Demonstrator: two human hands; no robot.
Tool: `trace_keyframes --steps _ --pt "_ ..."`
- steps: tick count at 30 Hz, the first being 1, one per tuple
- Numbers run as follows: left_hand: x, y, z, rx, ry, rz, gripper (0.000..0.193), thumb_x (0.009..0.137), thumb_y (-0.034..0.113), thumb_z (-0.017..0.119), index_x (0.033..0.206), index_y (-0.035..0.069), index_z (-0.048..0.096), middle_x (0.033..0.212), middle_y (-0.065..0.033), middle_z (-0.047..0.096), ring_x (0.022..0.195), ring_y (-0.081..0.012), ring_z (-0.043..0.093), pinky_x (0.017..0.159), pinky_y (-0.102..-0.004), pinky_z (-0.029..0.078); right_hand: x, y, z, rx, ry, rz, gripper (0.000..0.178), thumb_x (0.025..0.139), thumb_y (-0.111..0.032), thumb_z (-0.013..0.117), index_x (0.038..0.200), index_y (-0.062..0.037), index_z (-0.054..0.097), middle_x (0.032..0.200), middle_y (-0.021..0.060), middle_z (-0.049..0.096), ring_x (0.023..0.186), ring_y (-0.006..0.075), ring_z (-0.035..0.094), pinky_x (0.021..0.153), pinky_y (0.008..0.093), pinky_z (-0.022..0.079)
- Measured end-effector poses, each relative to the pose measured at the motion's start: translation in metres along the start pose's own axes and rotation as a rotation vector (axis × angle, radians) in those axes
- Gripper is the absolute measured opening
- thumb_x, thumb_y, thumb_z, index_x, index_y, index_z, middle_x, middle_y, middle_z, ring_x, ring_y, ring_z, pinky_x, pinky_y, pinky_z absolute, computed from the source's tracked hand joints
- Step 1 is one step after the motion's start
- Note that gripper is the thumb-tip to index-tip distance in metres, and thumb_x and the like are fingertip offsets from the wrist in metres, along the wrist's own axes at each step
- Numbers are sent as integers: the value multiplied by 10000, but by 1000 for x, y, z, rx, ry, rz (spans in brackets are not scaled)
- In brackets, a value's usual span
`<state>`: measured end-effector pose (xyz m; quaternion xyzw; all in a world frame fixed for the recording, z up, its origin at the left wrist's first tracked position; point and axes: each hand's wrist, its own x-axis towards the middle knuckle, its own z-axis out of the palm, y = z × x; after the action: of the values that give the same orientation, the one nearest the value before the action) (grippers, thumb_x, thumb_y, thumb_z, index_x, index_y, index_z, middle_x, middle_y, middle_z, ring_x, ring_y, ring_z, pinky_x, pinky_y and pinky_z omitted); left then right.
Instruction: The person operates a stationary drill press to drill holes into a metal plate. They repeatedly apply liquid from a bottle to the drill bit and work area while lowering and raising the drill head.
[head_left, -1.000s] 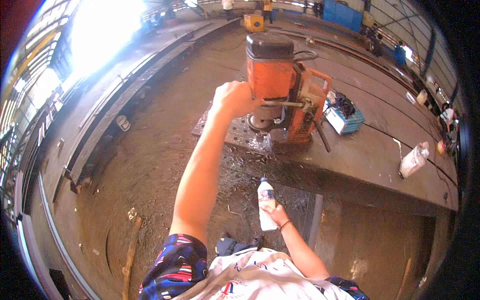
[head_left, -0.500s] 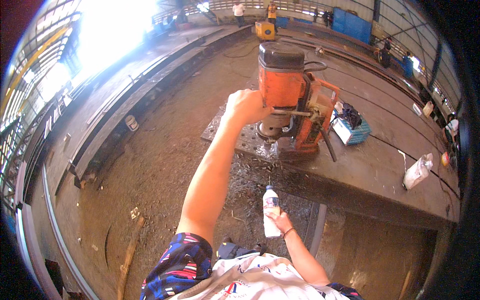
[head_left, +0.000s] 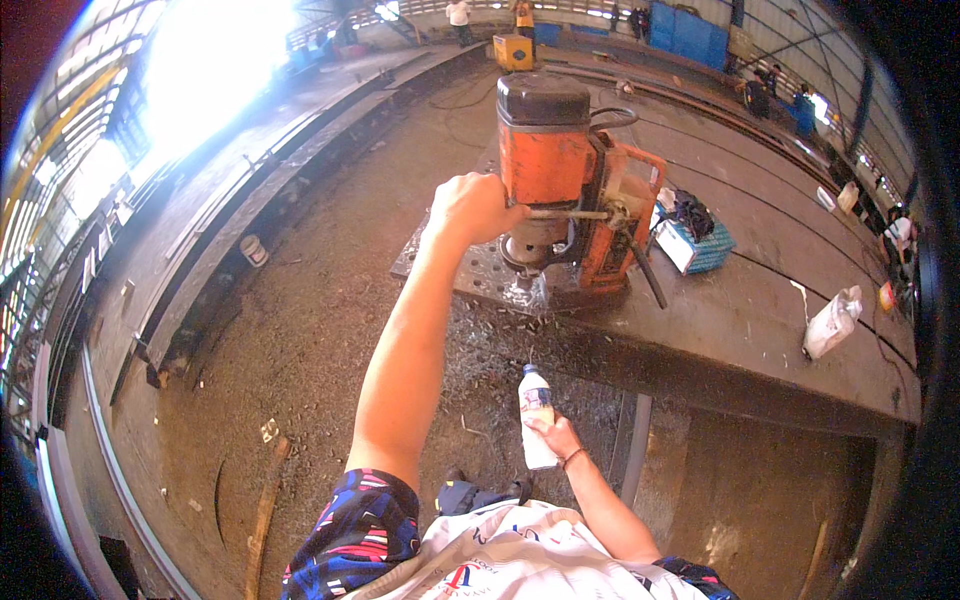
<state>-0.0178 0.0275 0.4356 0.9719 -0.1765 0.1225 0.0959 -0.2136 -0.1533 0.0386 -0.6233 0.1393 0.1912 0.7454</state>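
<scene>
An orange magnetic drill (head_left: 545, 165) with a black top stands on a steel plate (head_left: 440, 262) with several holes along it. At the far end of my outstretched arm, my left hand (head_left: 470, 212) is closed round the end of the drill's feed handle (head_left: 570, 214). White, wet-looking matter (head_left: 526, 292) shows at the drill's cutter, against the plate. Lower down, my right hand (head_left: 555, 436) grips a plastic bottle (head_left: 537, 405) of whitish liquid. The bottle is almost upright, its blue cap toward the drill, with a thin line above the cap.
A blue and white box (head_left: 695, 245) with a dark cloth on top is right of the drill. Farther right stands a whitish jug (head_left: 832, 322). Metal shavings (head_left: 480, 350) litter the ground below the plate. A wooden stick (head_left: 265, 510) lies at lower left. Several people are far back.
White, wet-looking matter now shows round the cutter, where little showed before. The whole view has shifted slightly. Both hands keep their grips, the left on the feed handle, the right on the bottle.
</scene>
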Motion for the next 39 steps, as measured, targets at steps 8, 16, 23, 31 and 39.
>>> trace_keyframes --steps 8,16,23,31,39 --pt "1 0 1 -13 3 5 474 773 493 702 804 21 719 828 -199 698 833 -353 689 744 -436 543 3 5 -1 -38 14 -128 348 781 -143 747 1079 -22 614 876 76 674 711 190 663 635 347 560" --pt "0 -2 1 -18 1 3 467 779 488 700 804 22 722 828 -203 697 831 -353 689 746 -433 544 -3 -2 2 7 -7 -84 295 804 -148 728 1062 -34 644 863 72 680 697 181 659 632 340 552" --pt "0 -3 0 -17 1 -14 455 782 485 699 814 33 728 831 -196 699 839 -351 689 750 -427 543 -6 -1 6 5 3 -46 294 814 -164 735 1047 -22 624 805 86 676 625 210 662 567 359 555" --pt "-2 -2 -3 -21 -14 -14 453 780 492 695 811 42 729 844 -194 700 843 -348 688 756 -432 542 -12 -10 13 -12 7 -99 323 802 -149 738 1072 -20 617 845 91 679 650 213 668 587 363 560" --pt "2 -7 8 -23 45 35 450 799 514 667 775 69 735 766 -211 678 772 -378 675 727 -454 533 4 16 1 13 23 -69 319 802 -139 721 1083 -22 626 870 89 682 690 204 672 607 358 562"
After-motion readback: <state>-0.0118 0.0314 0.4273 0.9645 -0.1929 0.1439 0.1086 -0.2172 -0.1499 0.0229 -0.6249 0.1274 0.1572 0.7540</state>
